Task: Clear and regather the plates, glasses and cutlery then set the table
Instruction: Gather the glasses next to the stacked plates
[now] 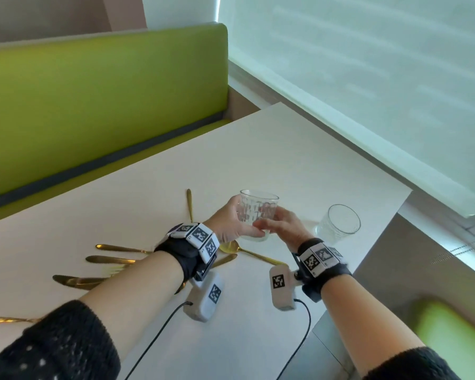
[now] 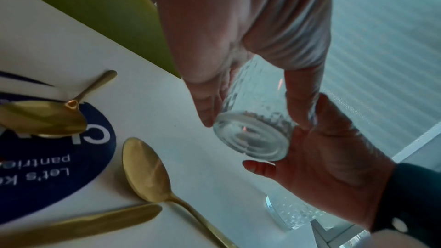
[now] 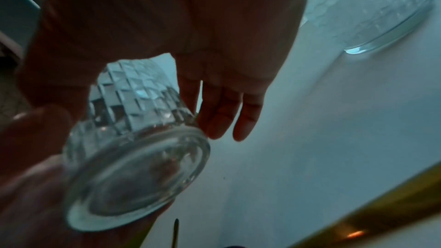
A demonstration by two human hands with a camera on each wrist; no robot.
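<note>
A clear patterned glass (image 1: 258,215) is held between both hands just above the white table (image 1: 299,160). My left hand (image 1: 228,223) wraps its left side, and my right hand (image 1: 285,229) grips its lower right side. In the left wrist view the glass (image 2: 253,129) is tilted with its thick base showing, with left fingers (image 2: 207,108) on one side and the right hand (image 2: 334,148) on the other. The right wrist view shows the glass (image 3: 133,157) under my right hand (image 3: 190,35). A second glass (image 1: 339,223) stands on the table to the right.
Gold cutlery lies on the table under and left of my arms: a spoon (image 1: 231,246), knives (image 1: 77,281) and another spoon (image 1: 189,201). A round blue sticker (image 2: 95,150) is on the tabletop. A green bench (image 1: 93,105) runs behind, and the table's right edge (image 1: 381,237) is close to the second glass.
</note>
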